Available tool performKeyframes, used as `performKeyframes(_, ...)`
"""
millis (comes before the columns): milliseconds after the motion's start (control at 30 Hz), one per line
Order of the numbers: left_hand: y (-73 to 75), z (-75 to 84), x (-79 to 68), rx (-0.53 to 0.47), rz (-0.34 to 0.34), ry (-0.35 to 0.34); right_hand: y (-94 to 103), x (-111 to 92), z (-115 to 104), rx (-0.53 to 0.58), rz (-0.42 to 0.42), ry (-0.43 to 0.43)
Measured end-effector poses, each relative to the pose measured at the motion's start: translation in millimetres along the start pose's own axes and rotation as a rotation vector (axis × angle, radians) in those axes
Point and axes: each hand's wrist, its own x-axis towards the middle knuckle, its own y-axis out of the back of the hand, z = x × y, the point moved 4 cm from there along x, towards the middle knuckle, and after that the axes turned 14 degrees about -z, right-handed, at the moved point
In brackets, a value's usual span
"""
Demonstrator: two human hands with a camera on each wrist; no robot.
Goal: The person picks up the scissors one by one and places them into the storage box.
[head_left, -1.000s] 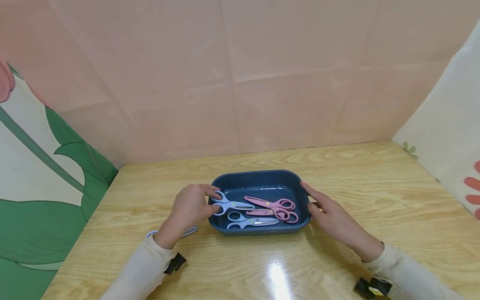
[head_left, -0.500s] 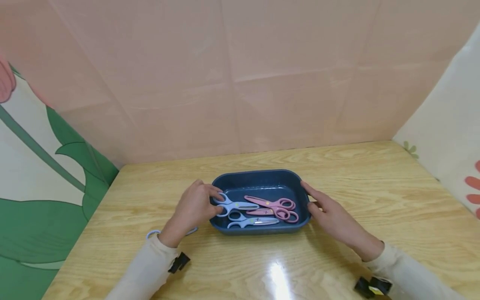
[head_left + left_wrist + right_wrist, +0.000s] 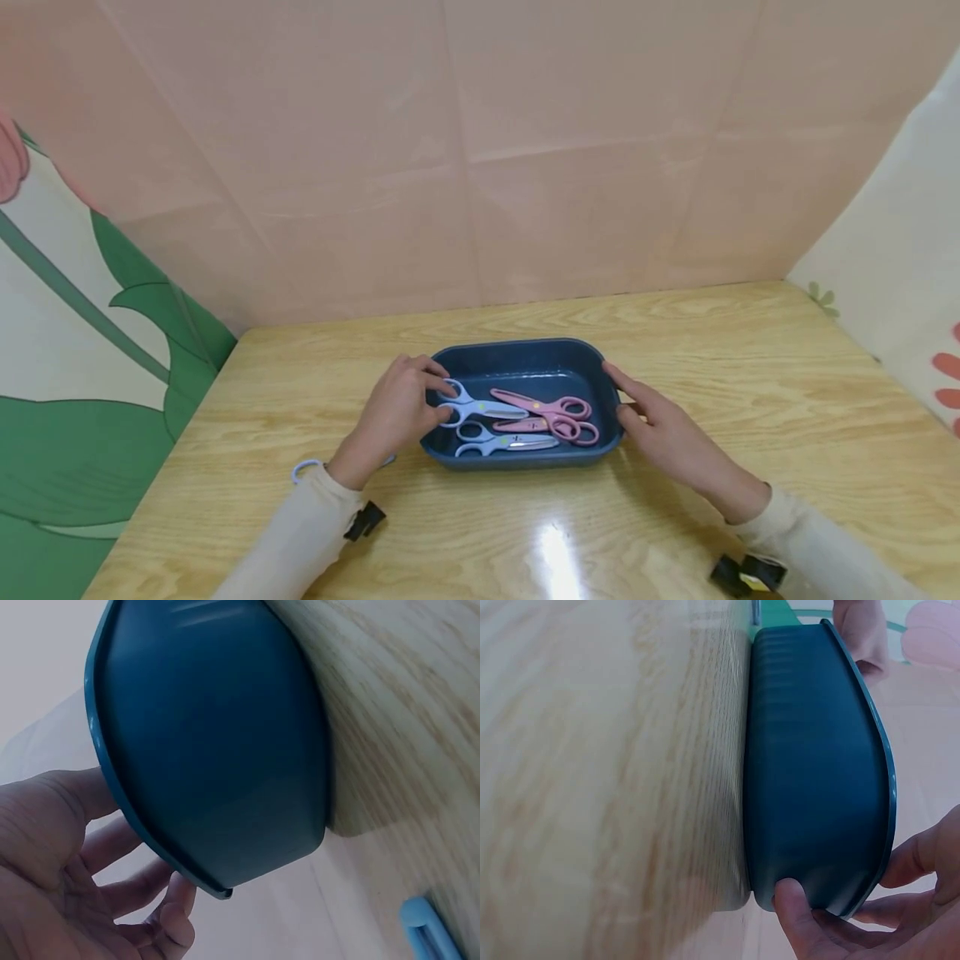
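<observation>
My left hand (image 3: 397, 400) reaches over the left end of a dark blue bin (image 3: 517, 461), thumb and fingertips at the handle loops of light blue scissors (image 3: 471, 407). The blades point right, over the bin floor. In the left wrist view the bin wall hides these scissors. Below them inside lies a second light blue pair (image 3: 491, 442); two pairs of pink scissors (image 3: 553, 410) overlap on the right. My right hand (image 3: 663, 433) rests against the bin's right end, index finger at the rim; in the right wrist view a fingertip presses the outer wall.
Another light blue pair of scissors (image 3: 303, 468) lies on the wood-grain table (image 3: 465, 542), mostly hidden under my left wrist. A pink cloth wall (image 3: 480, 208) stands behind the table, with printed sheets (image 3: 82, 400) at the left and right.
My left hand has moved a little right with the light blue scissors, further in over the bin. The right hand stays at the bin's end, and the other scissors in it lie as before.
</observation>
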Motion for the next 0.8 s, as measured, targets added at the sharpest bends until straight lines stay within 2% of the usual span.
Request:
performKeyframes(233,-2.6,-1.1,2.1,0.028,0.018,0.008,0.5,0.8,0.3,-0.006,-0.001,0.002)
performKeyframes(567,-5.1,-1.2,3.1,0.059,0.078,0.001,0.4,0.6,-0.3,-0.012,-0.004,-0.001)
performKeyframes(800,-7.0,0.7,2.3,0.087,0.097,0.004,0.6,0.5,-1.5,-0.051,0.0,-0.005)
